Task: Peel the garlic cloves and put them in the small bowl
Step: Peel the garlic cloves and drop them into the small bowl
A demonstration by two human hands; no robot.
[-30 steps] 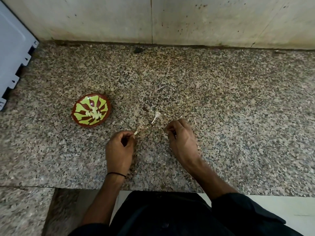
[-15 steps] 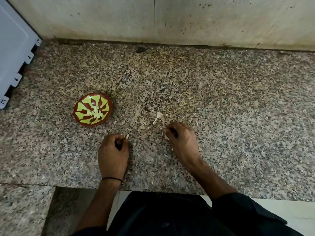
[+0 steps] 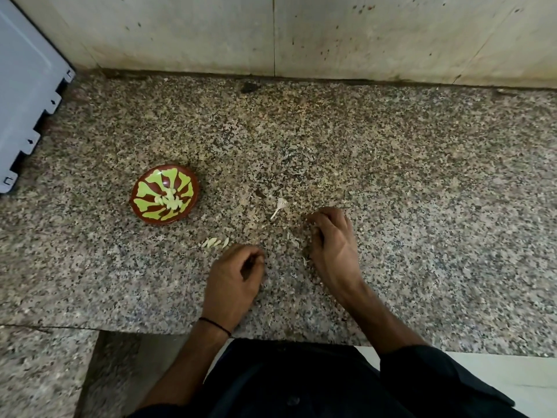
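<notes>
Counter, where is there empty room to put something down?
Bare counter runs from the right hand out to the right, and all along the wall behind the small bowl. Crowded: garlic cloves lie between the bowl and the left hand; a stalk and skins lie by the right hand.

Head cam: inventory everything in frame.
speckled granite counter: one, brown-grey, fills the middle
tiled wall: one, beige, behind counter
plastic panel: one, grey-blue, far left
small round patterned bowl: one, red-brown with green, left of centre
peeled garlic cloves: several, pale, inside the bowl
loose garlic cloves: a few, pale, on counter near bowl
garlic stalk: one, white, counter centre
papery skin scraps: a few, whitish, near stalk
thread wristband: one, black, left wrist
left hand: one, fingers curled, by loose cloves
right hand: one, fingers curled, by scraps
</notes>
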